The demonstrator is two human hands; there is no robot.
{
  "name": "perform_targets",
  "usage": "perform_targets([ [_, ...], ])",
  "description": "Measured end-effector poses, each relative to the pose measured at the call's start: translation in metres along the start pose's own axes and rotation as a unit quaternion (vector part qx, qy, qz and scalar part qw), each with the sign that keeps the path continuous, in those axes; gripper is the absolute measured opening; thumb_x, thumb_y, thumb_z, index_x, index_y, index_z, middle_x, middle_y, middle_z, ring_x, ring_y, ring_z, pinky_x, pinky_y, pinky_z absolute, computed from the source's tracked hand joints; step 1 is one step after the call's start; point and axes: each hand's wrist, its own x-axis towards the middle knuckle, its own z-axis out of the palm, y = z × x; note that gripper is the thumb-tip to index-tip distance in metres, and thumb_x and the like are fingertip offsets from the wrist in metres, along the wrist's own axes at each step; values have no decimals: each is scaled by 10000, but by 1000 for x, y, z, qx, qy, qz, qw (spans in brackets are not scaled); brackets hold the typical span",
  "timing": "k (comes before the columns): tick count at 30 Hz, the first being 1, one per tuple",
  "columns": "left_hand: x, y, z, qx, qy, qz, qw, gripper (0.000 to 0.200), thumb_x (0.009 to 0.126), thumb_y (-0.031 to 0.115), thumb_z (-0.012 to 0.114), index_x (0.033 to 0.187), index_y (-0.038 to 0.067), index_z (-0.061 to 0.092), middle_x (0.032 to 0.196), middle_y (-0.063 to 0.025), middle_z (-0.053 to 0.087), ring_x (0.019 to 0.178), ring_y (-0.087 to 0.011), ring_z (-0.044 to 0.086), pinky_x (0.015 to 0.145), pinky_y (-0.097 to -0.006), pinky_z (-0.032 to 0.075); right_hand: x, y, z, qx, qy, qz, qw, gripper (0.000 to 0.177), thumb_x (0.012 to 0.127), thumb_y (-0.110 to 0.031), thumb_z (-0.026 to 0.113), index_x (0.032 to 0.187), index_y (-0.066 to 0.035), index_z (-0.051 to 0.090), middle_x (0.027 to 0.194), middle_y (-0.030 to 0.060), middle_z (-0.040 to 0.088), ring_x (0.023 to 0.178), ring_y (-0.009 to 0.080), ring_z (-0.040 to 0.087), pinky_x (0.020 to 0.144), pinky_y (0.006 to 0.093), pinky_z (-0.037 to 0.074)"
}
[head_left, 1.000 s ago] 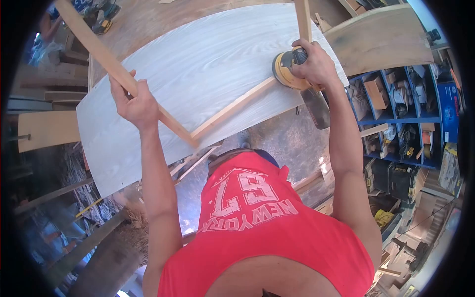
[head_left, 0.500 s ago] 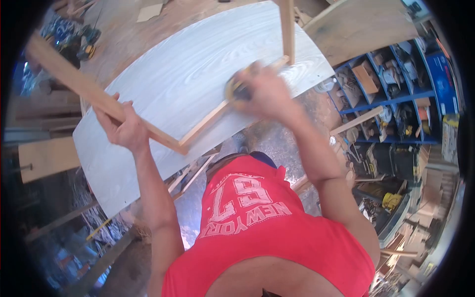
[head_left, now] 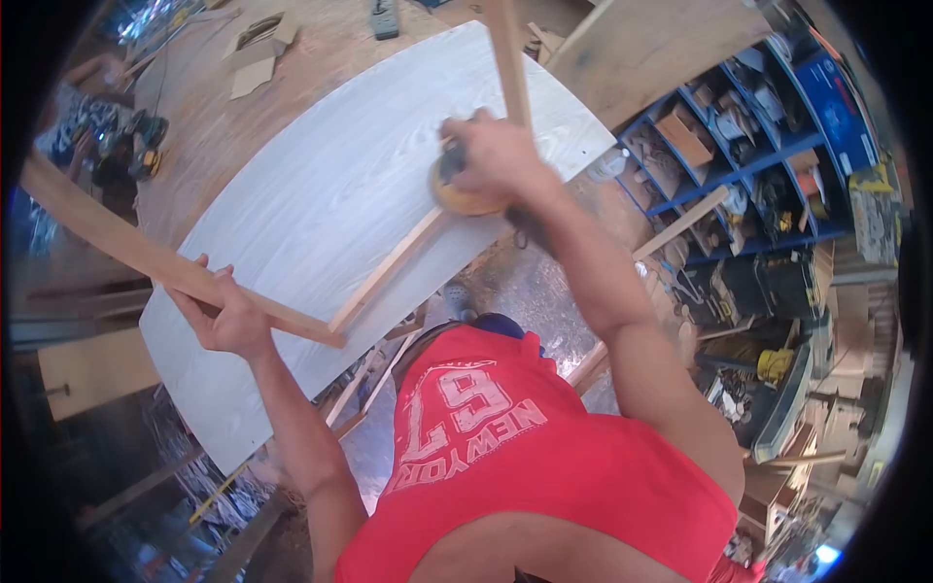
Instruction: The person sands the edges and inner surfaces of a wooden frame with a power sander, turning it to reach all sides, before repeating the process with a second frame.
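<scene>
My left hand (head_left: 233, 316) is wrapped round one long leg of a pale wooden frame (head_left: 107, 228), near its corner. The frame's crosspiece (head_left: 384, 267) lies over a whitish wood-grained board (head_left: 321, 185) with a curved far edge. Another leg (head_left: 507, 63) rises from the crosspiece's far end. My right hand (head_left: 501, 160) grips a yellow and black orbital sander (head_left: 466, 202), which rests on the crosspiece near that far end. The sander and my fingers cover part of the strip there.
At right stands a blue compartment shelf (head_left: 734, 160) filled with tools and scraps. A brown wooden panel (head_left: 661, 58) is behind the board. Cardboard (head_left: 255, 73) and a dark power tool (head_left: 146, 146) lie on the work surface at the left. A person's arm (head_left: 92, 73) shows at far left.
The view has shifted, so the board and frame sit lower and further left. My right hand still holds the sander on the crosspiece, and my left hand keeps its grip on the frame.
</scene>
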Motion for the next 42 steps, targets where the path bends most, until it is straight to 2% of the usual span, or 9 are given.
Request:
perform_targets([
  [9, 16, 84, -14, -88, -35, -7, 995, 730, 949, -65, 634, 1581, -100, 271, 1285, -257, 656, 906, -198, 690, 725, -296, 607, 21, 5, -28, -27, -65, 8, 998, 631, 716, -270, 768, 1339, -216, 683, 1239, 205, 691, 1133, 382, 709, 968, 454, 582],
  [14, 52, 118, -33, -157, -180, 6, 971, 549, 979, -2, 641, 1487, -91, 453, 992, -107, 672, 701, -90, 561, 640, -233, 469, -1, -53, -4, -31, -71, -67, 995, 611, 740, -290, 802, 1331, -208, 672, 1205, 194, 674, 1121, 387, 703, 964, 460, 579],
  [18, 31, 125, -30, -154, -151, -13, 976, 419, 961, -16, 663, 1368, -74, 587, 881, -40, 614, 693, -70, 521, 641, -240, 454, -23, -112, 10, -29, -93, -130, 987, 589, 749, -296, 820, 1312, -216, 665, 1189, 176, 660, 1108, 375, 702, 956, 457, 579],
  [21, 28, 130, -27, -110, -125, 117, 979, 304, 958, -23, 669, 1261, -45, 661, 865, -14, 596, 671, -70, 528, 615, -243, 441, -22, -163, 14, -37, -92, -170, 980, 607, 711, -297, 848, 1287, -213, 673, 1162, 184, 680, 1087, 385, 710, 933, 461, 586],
  [23, 6, 143, -31, -185, -148, 37, 971, 250, 934, 6, 695, 1182, -23, 688, 852, -20, 641, 696, -82, 597, 639, -256, 481, -35, -177, 16, -48, -114, -197, 973, 563, 770, -294, 793, 1316, -212, 683, 1235, 235, 675, 1109, 419, 718, 948, 487, 598],
  [25, 2, 136, -26, -178, -106, 128, 970, 271, 892, 59, 732, 1150, -7, 680, 821, -55, 701, 715, -111, 679, 665, -296, 545, -21, -196, 26, -98, -144, -192, 966, 543, 781, -307, 786, 1305, -200, 693, 1233, 230, 683, 1138, 424, 705, 966, 496, 591],
  [26, 0, 138, -30, -136, -114, 128, 976, 285, 842, 89, 762, 1094, 5, 658, 793, -106, 732, 724, -140, 725, 661, -324, 574, 51, -151, 108, -13, -114, -147, 982, 552, 770, -303, 793, 1299, -183, 692, 1243, 214, 690, 1166, 410, 690, 985, 496, 582],
  [30, -21, 151, -32, -152, -104, 189, 965, 363, 749, 113, 842, 1039, 35, 639, 802, -125, 677, 709, -323, 735, 641, -440, 595, 17, -176, 46, -37, -120, -206, 970, 601, 708, -270, 820, 1283, -157, 686, 1124, 213, 709, 1074, 407, 706, 926, 478, 587],
  [42, -113, 183, -65, -206, -190, 245, 928, 364, 776, 117, 766, 1121, 72, 662, 708, 4, 436, 568, -164, 472, 491, -316, 343, -6, -225, 27, -63, -191, -253, 946, 640, 678, -267, 804, 1297, -179, 669, 1144, 186, 679, 1068, 398, 696, 890, 482, 581],
])
